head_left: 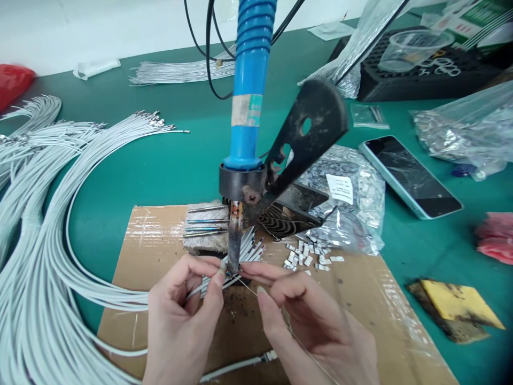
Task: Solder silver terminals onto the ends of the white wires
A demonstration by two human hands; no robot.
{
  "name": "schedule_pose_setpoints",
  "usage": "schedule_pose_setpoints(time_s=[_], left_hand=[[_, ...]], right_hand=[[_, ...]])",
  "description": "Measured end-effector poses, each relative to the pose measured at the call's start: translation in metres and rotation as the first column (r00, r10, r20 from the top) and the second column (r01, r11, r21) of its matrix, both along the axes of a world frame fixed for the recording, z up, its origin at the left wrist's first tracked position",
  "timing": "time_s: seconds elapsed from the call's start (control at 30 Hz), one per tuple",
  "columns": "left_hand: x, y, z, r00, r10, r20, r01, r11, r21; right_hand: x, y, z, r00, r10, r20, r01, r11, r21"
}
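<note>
A blue-handled soldering iron (250, 80) stands tip down in a black metal holder (300, 139). My left hand (188, 315) pinches the end of a white cable at the iron's tip; its fingertips hide most of that end. My right hand (312, 321) is closed on a thin solder wire (312, 357), which leads up to the tip from under the palm. Behind my fingers, several white cable ends (252, 248) lie on the brown cardboard (132, 251). Below the hands rests another white cable (240, 366) with a metal connector.
Bundles of white cables (44, 267) fill the left side. Small metal pieces (304, 255) are scattered right of the iron, near a plastic bag (344, 214). A phone (412, 174), a yellow sponge (459, 305) and a black tray (401, 85) are at the right.
</note>
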State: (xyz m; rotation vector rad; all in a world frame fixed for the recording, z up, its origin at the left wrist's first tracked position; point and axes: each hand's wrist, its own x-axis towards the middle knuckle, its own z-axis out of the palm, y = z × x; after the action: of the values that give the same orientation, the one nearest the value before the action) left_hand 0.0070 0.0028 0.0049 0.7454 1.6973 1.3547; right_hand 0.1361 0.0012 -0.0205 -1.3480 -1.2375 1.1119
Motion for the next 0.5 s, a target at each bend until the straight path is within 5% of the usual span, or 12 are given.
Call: schedule_pose_setpoints(time_s=[0.5], left_hand=[[-0.0013, -0.0021, -0.0008, 1.0, 0.008, -0.012, -0.007, 1.0, 0.015]], right_hand=[[-0.001, 0.0008, 0.0045, 1.0, -0.012, 0.019, 0.01, 0.997, 0.08]])
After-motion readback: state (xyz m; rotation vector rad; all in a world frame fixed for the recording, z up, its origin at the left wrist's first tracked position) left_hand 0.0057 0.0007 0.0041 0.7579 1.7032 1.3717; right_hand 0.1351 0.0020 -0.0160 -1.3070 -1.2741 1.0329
